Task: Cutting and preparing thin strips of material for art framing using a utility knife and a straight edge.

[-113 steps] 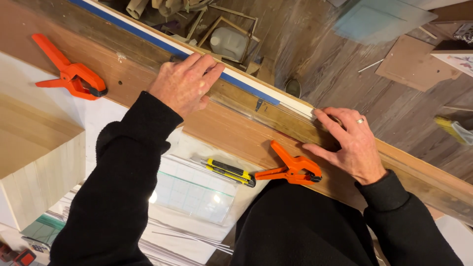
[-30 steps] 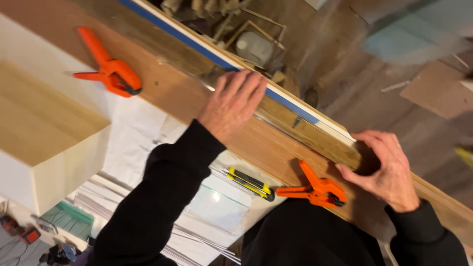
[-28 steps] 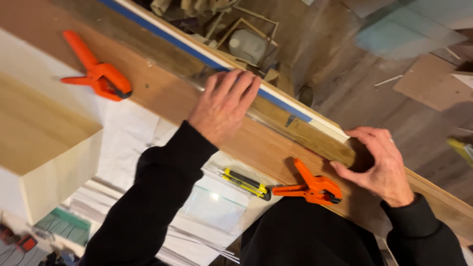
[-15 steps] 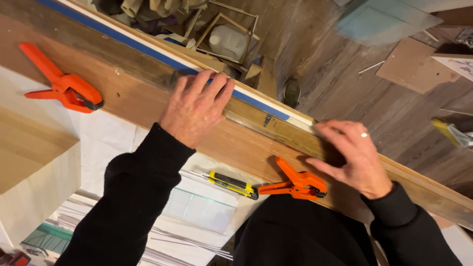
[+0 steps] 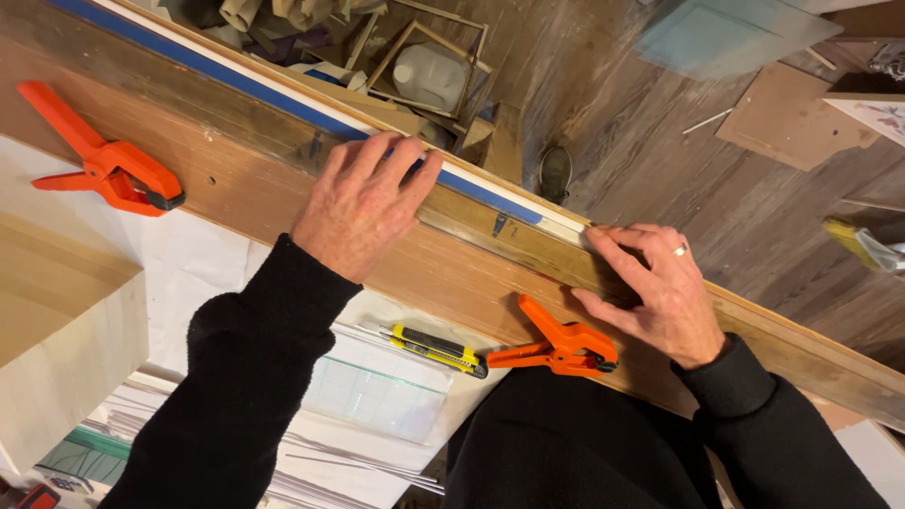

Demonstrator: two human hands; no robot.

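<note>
The left hand (image 5: 363, 203) lies flat, fingers spread, pressing the long strip (image 5: 490, 193) with blue tape onto the wooden plank (image 5: 283, 188), toward 11 o'clock. The right hand (image 5: 655, 287), open, fingertips the strip's end at 2 o'clock. This looks like aligning; steady even pressure seems needed. Orange clamps (image 5: 561, 344) pin the plank to the table (image 5: 207, 273); cluttered wood floor (image 5: 754, 217) beyond.
</note>
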